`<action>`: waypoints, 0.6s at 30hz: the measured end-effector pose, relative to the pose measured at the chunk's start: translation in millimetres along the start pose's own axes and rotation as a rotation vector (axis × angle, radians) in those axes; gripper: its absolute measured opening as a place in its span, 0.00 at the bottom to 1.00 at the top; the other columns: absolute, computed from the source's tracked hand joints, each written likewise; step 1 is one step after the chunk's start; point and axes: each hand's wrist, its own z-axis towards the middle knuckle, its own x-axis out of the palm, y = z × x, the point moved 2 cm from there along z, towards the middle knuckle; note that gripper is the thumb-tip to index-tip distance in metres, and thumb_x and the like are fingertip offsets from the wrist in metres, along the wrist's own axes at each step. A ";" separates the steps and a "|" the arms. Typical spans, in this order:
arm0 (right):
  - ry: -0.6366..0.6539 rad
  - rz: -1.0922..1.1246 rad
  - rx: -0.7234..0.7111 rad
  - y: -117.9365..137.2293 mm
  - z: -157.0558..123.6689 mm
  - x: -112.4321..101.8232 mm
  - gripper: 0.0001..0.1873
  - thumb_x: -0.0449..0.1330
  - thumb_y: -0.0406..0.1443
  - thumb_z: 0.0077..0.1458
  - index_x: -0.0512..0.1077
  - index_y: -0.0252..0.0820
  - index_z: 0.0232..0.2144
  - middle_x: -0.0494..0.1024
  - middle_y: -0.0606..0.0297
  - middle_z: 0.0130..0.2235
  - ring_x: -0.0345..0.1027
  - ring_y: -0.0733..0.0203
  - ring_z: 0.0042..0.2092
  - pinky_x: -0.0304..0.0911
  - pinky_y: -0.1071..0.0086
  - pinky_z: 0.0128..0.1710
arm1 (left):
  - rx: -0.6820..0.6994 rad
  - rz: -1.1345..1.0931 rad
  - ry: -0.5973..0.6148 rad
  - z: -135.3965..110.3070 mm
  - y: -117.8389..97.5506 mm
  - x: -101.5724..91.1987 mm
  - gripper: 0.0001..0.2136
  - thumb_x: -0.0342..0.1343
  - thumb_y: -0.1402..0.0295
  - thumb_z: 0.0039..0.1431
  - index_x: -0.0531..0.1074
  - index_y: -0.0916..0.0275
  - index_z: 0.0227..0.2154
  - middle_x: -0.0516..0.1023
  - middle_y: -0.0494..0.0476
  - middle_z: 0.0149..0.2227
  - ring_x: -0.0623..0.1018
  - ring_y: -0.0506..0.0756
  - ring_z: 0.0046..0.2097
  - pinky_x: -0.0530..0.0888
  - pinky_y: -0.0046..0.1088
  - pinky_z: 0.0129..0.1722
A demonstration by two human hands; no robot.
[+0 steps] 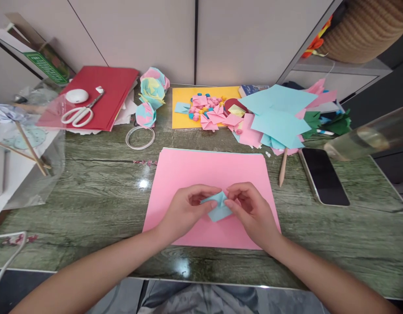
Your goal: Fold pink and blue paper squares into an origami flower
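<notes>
A small light-blue folded paper [220,213] is held up between my two hands, over a stack of pink paper sheets [201,165]. My left hand [186,209] is closed, pinching the paper's left side between thumb and fingers. From the other side my right hand [252,211] pinches it near the upper right corner, with the fingers curled. A crease and a raised peak show at the top middle of the paper. Its back is hidden from view, and the fingertips cover parts of its edges.
Behind the sheets lie a yellow sheet [182,120] with small folded pieces, light-blue papers [280,115] and a roll of tape [140,138]. White-handled scissors [79,115] rest on a red folder [103,87]. To the right are a wooden stick [283,168], a phone [324,176] and a clear bottle [368,137].
</notes>
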 end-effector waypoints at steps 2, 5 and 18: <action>0.006 -0.003 0.007 0.0 0.7 -0.7 0.09 0.56 0.34 0.50 0.63 0.45 0.36 0.67 0.67 0.30 0.63 0.64 0.33 0.62 0.70 0.33 | 0.007 0.015 -0.016 1.2 1.2 -2.3 0.10 0.57 0.68 0.47 0.73 0.64 0.34 0.75 0.57 0.34 0.73 0.52 0.36 0.70 0.26 0.35; 0.016 -0.013 0.010 1.2 1.6 -1.4 0.08 0.56 0.35 0.50 0.64 0.45 0.36 0.69 0.65 0.33 0.64 0.63 0.35 0.62 0.69 0.35 | 0.020 0.016 -0.052 1.4 2.6 -3.7 0.10 0.58 0.68 0.46 0.73 0.63 0.34 0.74 0.54 0.30 0.72 0.49 0.32 0.69 0.23 0.31; 0.056 -0.053 -0.032 4.4 -0.2 0.0 0.04 0.56 0.34 0.50 0.67 0.44 0.32 0.69 0.65 0.32 0.64 0.62 0.35 0.63 0.68 0.34 | -0.017 0.034 -0.077 0.2 3.8 -2.3 0.13 0.58 0.66 0.45 0.73 0.62 0.36 0.71 0.52 0.25 0.69 0.48 0.27 0.67 0.23 0.27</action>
